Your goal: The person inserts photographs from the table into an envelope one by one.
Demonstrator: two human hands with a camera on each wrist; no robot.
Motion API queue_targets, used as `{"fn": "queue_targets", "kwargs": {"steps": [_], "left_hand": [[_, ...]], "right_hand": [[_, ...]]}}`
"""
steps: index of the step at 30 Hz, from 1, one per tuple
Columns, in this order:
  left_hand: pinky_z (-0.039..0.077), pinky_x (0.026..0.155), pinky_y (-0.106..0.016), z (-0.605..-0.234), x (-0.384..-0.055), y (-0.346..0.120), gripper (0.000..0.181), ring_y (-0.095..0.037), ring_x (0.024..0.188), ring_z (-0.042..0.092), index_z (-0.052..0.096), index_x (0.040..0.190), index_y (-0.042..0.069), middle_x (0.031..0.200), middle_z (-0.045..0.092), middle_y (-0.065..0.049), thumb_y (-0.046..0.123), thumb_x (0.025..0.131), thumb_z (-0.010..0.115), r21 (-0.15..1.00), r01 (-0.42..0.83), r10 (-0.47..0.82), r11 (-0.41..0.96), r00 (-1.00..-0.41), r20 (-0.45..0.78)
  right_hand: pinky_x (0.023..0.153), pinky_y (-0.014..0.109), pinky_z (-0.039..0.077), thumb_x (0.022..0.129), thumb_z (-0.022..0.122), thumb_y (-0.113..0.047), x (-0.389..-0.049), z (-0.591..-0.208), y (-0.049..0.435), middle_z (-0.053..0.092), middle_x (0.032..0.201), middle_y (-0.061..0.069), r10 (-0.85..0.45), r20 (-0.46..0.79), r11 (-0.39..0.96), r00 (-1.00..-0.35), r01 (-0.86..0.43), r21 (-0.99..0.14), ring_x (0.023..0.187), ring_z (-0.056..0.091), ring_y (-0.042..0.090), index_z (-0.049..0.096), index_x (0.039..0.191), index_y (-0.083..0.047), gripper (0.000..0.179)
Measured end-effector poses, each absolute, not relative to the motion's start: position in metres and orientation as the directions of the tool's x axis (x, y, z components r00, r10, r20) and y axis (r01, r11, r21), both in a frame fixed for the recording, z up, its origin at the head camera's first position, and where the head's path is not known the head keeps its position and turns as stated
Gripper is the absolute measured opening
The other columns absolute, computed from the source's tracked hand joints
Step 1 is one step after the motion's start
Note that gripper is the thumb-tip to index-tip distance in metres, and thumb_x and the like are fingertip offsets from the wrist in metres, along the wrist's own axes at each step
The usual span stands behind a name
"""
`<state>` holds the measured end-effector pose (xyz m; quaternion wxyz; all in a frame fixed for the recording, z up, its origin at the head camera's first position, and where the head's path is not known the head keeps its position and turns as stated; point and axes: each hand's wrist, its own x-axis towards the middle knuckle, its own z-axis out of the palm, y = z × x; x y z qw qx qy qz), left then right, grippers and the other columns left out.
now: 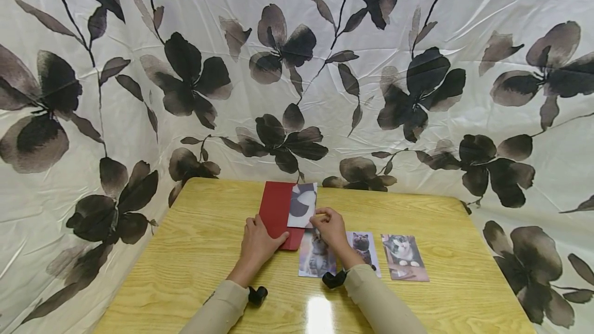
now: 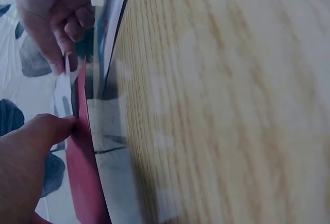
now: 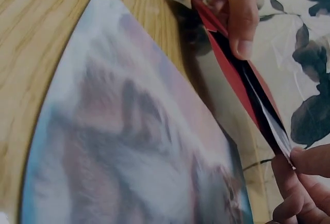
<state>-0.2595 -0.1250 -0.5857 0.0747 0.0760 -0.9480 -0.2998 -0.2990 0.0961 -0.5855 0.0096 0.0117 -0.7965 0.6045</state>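
Observation:
A red envelope (image 1: 275,205) lies toward the back of the table in the head view. My left hand (image 1: 261,241) grips its near part, thumb on the right side. Seen from the right wrist, the envelope (image 3: 221,61) gapes along one edge, showing a dark inside. Between thumb and fingertips, my right hand (image 1: 331,228) pinches the edge of a grey-and-white photo card (image 1: 302,205), which overlaps the envelope's right half. The card's pale edge (image 3: 276,126) runs along the gaping side in the right wrist view. Just below lies a kitten photo card (image 1: 317,259), partly behind my right hand.
On the wooden table (image 1: 195,251), a dark-cat photo card (image 1: 361,244) lies partly under my right forearm. Farther right is a grey-and-white cat photo card (image 1: 402,254). A flower-printed cloth (image 1: 352,117) hangs behind the table.

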Motion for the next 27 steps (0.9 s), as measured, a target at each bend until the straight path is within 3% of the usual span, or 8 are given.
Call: {"fn": "queue_targets", "kwargs": {"steps": [5,8,19,27], "left_hand": [[0.058,0.086,-0.055,-0.586,-0.26,-0.124,0.102,-0.041,0.105,0.058,0.042,0.144,-0.013,0.126,0.047,-0.029,0.054,0.082,0.088,0.583,-0.101,-0.191,0.806,-0.977,0.095],[0.059,0.087,-0.056,-0.586,-0.26,-0.124,0.103,-0.041,0.107,0.058,0.042,0.144,-0.013,0.127,0.047,-0.029,0.055,0.082,0.088,0.58,-0.102,-0.192,0.808,-0.977,0.095],[0.058,0.087,-0.057,-0.584,-0.259,-0.124,0.103,-0.042,0.105,0.058,0.043,0.143,-0.015,0.126,0.047,-0.031,0.054,0.082,0.088,0.576,-0.088,-0.183,0.813,-0.977,0.11],[0.058,0.088,-0.058,-0.585,-0.258,-0.126,0.105,-0.045,0.107,0.059,0.042,0.145,-0.017,0.128,0.046,-0.032,0.053,0.083,0.089,0.581,-0.077,-0.179,0.81,-0.976,0.12]], "right_hand": [[0.056,0.029,0.048,0.099,0.076,-0.009,-0.298,-0.588,0.095,0.075,0.088,0.009,0.001,0.048,0.295,-0.999,-0.046,-0.954,0.075,0.068,0.037,0.071,0.13,0.0,0.033],[0.054,0.029,0.047,0.099,0.076,-0.008,-0.298,-0.59,0.094,0.076,0.087,0.009,0.009,0.056,0.292,-0.998,-0.051,-0.955,0.074,0.068,0.038,0.069,0.137,-0.003,0.039],[0.059,0.026,0.049,0.098,0.078,-0.006,-0.298,-0.588,0.082,0.076,0.084,0.013,-0.01,0.085,0.311,-0.996,-0.084,-0.947,0.077,0.072,0.032,0.068,0.138,-0.001,0.042],[0.055,0.026,0.048,0.096,0.079,-0.006,-0.303,-0.588,0.072,0.075,0.082,0.01,-0.023,0.1,0.326,-0.995,-0.102,-0.94,0.067,0.062,0.009,0.069,0.136,-0.002,0.042]]}}
